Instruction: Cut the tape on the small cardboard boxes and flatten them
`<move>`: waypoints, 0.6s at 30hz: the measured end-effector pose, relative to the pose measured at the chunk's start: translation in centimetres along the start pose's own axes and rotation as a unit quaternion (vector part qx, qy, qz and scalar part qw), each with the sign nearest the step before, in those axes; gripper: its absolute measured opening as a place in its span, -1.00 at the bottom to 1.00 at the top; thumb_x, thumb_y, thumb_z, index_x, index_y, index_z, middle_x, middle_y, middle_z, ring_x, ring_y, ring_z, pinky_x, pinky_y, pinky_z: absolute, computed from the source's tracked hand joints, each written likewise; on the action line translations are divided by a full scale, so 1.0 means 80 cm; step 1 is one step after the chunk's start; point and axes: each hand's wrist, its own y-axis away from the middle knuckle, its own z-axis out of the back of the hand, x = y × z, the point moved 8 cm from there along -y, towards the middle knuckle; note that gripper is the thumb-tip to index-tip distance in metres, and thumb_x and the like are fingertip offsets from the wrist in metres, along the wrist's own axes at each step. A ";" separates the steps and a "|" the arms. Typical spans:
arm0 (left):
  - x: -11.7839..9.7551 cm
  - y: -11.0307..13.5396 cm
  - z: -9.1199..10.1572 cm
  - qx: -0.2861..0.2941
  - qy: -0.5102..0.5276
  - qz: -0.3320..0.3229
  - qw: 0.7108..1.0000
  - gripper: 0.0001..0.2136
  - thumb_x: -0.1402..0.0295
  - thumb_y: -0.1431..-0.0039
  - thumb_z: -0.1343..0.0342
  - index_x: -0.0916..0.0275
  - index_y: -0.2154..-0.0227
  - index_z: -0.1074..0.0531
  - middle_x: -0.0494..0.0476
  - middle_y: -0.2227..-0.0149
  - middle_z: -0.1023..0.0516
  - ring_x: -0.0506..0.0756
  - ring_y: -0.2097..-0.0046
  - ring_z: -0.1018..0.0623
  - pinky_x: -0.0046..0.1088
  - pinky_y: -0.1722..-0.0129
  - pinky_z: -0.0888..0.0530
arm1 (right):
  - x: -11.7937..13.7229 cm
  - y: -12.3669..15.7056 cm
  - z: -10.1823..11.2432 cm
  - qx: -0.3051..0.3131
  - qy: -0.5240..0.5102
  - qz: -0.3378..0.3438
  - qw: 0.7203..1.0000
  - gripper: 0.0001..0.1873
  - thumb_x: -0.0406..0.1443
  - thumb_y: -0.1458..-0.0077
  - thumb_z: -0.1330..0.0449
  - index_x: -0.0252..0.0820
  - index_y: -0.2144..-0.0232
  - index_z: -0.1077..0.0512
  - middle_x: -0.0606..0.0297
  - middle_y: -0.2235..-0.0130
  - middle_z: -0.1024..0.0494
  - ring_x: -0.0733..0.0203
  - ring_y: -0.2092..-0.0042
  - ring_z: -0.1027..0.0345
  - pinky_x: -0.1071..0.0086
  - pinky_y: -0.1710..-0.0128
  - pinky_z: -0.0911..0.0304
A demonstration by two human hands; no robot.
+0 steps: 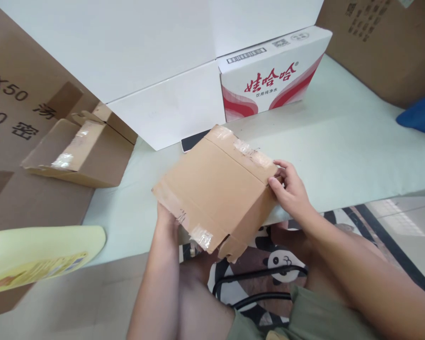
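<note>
A small brown cardboard box [216, 174] with strips of clear tape along two edges is held tilted over the front of the table. My left hand [167, 216] is at its lower left edge, with the fingers hidden beneath the cardboard. At the right corner, my right hand [288, 186] grips the box, thumb on top and fingers curled at the edge. One short flap [233, 245] hangs down at the near side. Behind the box, a dark flat object with a white edge [194, 141] shows in part on the table.
A pale green cloth covers the table [354, 151]. A white and red carton [272, 80] stands at the back against a white panel [156, 47]. To the left are an open cardboard box [102, 156] and a yellow bottle [42, 250]. Something blue [421, 113] shows at right.
</note>
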 end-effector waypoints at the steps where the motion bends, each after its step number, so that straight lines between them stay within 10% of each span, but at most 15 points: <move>1: 0.000 0.003 -0.003 0.010 0.013 0.017 1.000 -0.80 0.25 0.02 -0.25 0.28 0.38 -0.51 0.07 0.44 -0.60 0.12 0.40 -0.57 -0.27 0.29 -0.54 | -0.001 -0.001 0.000 -0.001 0.003 0.001 1.000 -0.56 -0.13 -0.12 -0.16 -0.10 -0.03 -0.28 0.29 0.30 -0.49 0.20 0.40 -0.31 0.26 0.38 -0.27; 8: -0.002 0.003 -0.001 -0.031 0.037 -0.003 0.999 -0.73 0.15 -0.11 -0.14 0.28 0.43 -0.50 0.09 0.43 -0.61 0.10 0.39 -0.57 -0.32 0.27 -0.52 | -0.003 -0.004 0.012 -0.051 0.010 0.010 0.999 -0.64 -0.12 -0.17 -0.07 -0.12 0.04 -0.34 0.13 0.05 -0.50 0.04 0.02 -0.38 0.09 0.01 -0.29; 13: 0.001 0.002 -0.001 -0.030 0.016 -0.054 0.998 -0.64 0.14 0.28 -0.37 0.28 0.43 -0.54 0.10 0.40 -0.63 0.08 0.37 -0.58 -0.39 0.26 -0.51 | -0.028 -0.004 0.008 -0.027 0.018 -0.026 0.999 -0.69 -0.11 -0.14 -0.08 -0.11 0.11 -0.35 0.15 0.10 -0.51 0.03 0.06 -0.40 0.05 0.02 -0.31; 18: -0.002 -0.002 0.008 -0.022 0.015 -0.080 0.996 -0.77 0.25 0.19 -0.24 0.27 0.45 -0.53 0.10 0.48 -0.60 0.11 0.40 -0.57 -0.34 0.29 -0.51 | -0.021 0.007 0.009 -0.076 0.064 0.014 0.995 -0.67 -0.12 -0.09 -0.13 -0.10 0.11 -0.36 0.16 0.09 -0.48 -0.02 0.01 -0.39 -0.08 -0.03 -0.28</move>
